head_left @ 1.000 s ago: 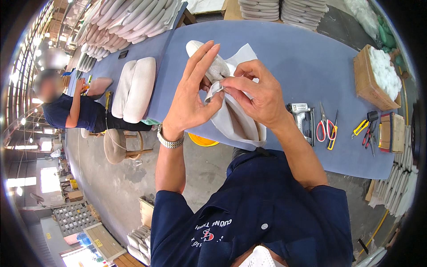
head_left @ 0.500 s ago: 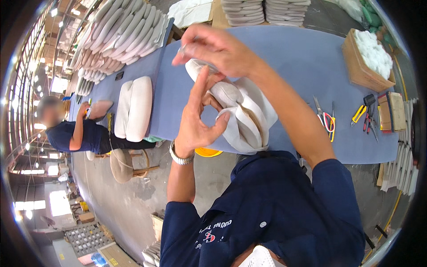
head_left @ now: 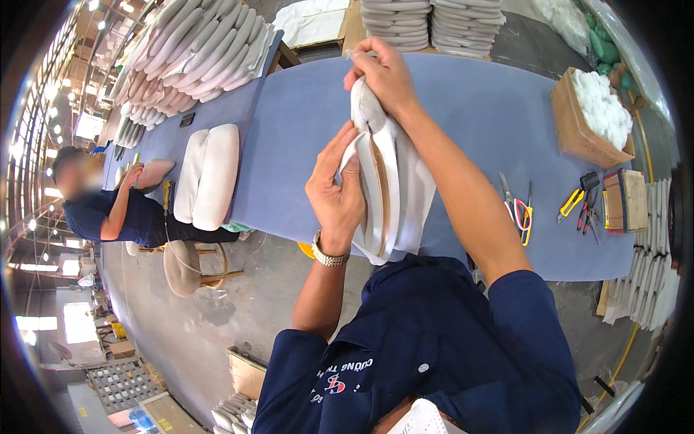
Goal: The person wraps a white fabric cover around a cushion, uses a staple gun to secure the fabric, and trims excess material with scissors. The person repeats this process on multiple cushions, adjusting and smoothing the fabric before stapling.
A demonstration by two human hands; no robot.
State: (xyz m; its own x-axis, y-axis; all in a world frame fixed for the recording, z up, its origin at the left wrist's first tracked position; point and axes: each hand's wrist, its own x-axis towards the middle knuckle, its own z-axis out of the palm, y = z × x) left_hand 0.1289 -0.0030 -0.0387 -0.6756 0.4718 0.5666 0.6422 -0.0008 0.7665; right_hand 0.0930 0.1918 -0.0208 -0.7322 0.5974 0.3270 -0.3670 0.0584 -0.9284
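Observation:
A light grey padded cushion (head_left: 368, 108) stands on its edge at the table's near side, running toward my body. White fabric flaps (head_left: 415, 170) spread along it, with a brown strip (head_left: 379, 188) showing in the gap between them. My left hand (head_left: 336, 181) presses its left side, fingers together and thumb against the white fabric. Around the far end curl the fingers of my right hand (head_left: 383, 78), partly hiding that end. A small thin, translucent piece shows by the right fingertips; its kind cannot be made out.
Scissors (head_left: 515, 206), a yellow cutter (head_left: 571, 205) and pliers lie right on the blue table (head_left: 289, 145). Beyond them stands a cardboard box (head_left: 578, 119) of white stuffing. Two cushions (head_left: 207, 176) and stacked covers (head_left: 195, 43) are left, near a seated person (head_left: 116, 210).
The cushion now stands straighter, its brown strip and flaps more exposed. My right hand has come down onto its far end, and my left hand has closed against its side.

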